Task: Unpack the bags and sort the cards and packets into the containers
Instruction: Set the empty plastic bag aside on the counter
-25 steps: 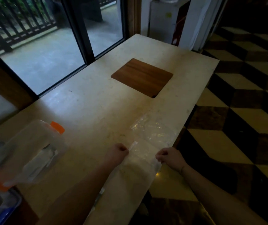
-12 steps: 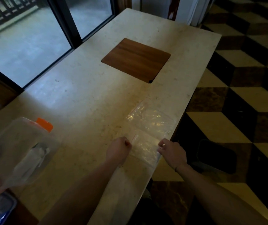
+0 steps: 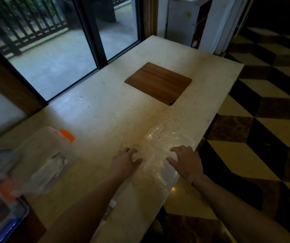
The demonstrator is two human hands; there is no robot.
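Both hands, left (image 3: 125, 161) and right (image 3: 186, 160), lay spread, gripping nothing, on the flat clear plastic bag (image 3: 165, 148) at the pale stone bench (image 3: 95, 109) edge. I judged: pin one side, lift the mouth slowly.

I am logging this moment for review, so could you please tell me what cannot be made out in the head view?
- Clear bag: too transparent and dim to tell whether it holds anything.
- Clear container with orange clips: motion blur hides what the white contents are.
- Blue tray: cut off by the frame's left and bottom edges.
- Left hand and right hand: whether the spread fingers press the bag.
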